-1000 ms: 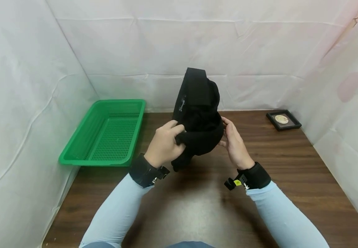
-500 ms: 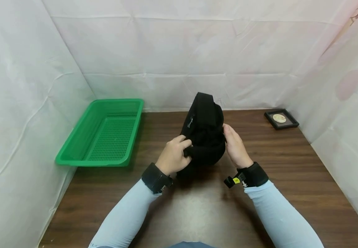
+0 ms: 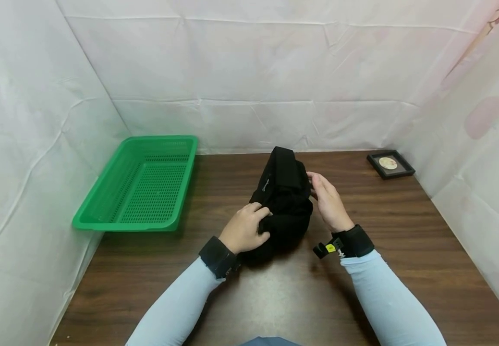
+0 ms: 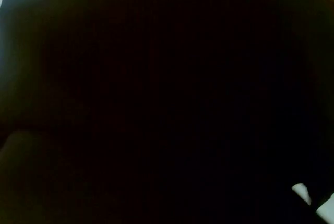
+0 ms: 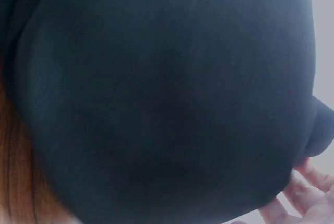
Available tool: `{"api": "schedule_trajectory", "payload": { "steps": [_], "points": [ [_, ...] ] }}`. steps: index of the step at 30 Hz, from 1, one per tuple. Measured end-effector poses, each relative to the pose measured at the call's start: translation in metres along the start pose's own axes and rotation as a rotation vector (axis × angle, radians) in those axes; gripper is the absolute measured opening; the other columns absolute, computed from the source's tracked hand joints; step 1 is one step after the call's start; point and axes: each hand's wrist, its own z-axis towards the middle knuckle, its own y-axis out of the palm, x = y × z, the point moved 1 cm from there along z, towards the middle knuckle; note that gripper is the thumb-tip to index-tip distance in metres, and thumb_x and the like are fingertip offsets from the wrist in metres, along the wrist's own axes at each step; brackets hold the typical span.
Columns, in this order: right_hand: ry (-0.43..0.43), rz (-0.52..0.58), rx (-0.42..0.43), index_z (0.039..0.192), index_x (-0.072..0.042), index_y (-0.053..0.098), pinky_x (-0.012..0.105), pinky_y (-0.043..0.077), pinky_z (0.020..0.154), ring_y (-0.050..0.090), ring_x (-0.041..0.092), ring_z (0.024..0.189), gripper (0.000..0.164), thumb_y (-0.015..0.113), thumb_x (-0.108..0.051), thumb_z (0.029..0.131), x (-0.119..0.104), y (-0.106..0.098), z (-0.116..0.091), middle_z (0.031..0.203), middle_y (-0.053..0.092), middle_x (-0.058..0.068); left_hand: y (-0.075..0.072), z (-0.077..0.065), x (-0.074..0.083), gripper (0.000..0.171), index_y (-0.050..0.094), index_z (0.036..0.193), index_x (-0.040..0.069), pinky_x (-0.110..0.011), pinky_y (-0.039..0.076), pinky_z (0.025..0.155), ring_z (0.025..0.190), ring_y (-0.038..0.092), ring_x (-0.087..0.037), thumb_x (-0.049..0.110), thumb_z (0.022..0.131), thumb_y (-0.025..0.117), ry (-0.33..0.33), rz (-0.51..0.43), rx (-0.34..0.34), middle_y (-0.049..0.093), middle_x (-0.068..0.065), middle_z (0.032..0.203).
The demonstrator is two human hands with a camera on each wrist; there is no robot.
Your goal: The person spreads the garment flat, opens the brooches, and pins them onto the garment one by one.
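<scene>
Black cloth [image 3: 290, 209] gripped in left hand [image 3: 245, 228], touched on its other side by loosely extended right hand [image 3: 329, 204]; green basket [image 3: 126, 226] left of both.

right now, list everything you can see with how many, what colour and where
table: 1, brown wood grain, across the lower head view
sheeting: count unclear, white with faint pink patches, behind and both sides
basket: 1, green, table's left side
frame: 1, black, table's far right
disc: 1, pale, inside the frame
fabric bundle: 1, black with small pale lettering, between basket and frame
wrist straps: 2, black, one per wrist
sleeves: 2, light blue, one per arm
left hand: 1, bare, gripping the fabric bundle
right hand: 1, bare, at its right side
</scene>
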Motion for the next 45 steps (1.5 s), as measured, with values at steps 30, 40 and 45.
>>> {"api": "schedule_trajectory", "payload": {
  "steps": [30,40,45],
  "points": [
    [0.324,-0.338,-0.161,0.154,-0.008,0.012,0.057,0.027,0.106,0.028,0.044,0.135,0.071,0.031,-0.053,0.101,0.013,-0.064,-0.011,0.153,0.018,0.025,-0.039,0.001,-0.033,0.067,0.038,0.147,0.012,-0.039,0.046,0.096,0.118,0.055,-0.02,0.057,0.097,0.041,-0.161,-0.108,-0.25,0.054,-0.008,0.135],
    [0.386,-0.616,-0.316,0.15,-0.002,0.02,0.056,0.04,0.095,0.049,0.042,0.118,0.073,0.031,-0.055,0.101,0.008,-0.082,0.007,0.137,0.043,0.03,-0.049,0.014,-0.025,0.038,0.065,0.119,0.008,-0.033,0.052,0.078,0.093,0.064,-0.017,0.036,0.096,0.059,-0.092,-0.072,-0.125,0.068,-0.005,0.107],
    [0.376,-0.661,-0.384,0.148,0.0,0.027,0.052,0.042,0.096,0.05,0.041,0.12,0.07,0.036,-0.052,0.101,0.008,-0.083,0.024,0.14,0.041,0.028,-0.044,0.02,-0.019,0.04,0.064,0.123,0.008,-0.03,0.05,0.07,0.08,0.062,-0.014,0.036,0.095,0.06,-0.131,-0.077,-0.113,0.068,-0.003,0.098]
  ]
}}
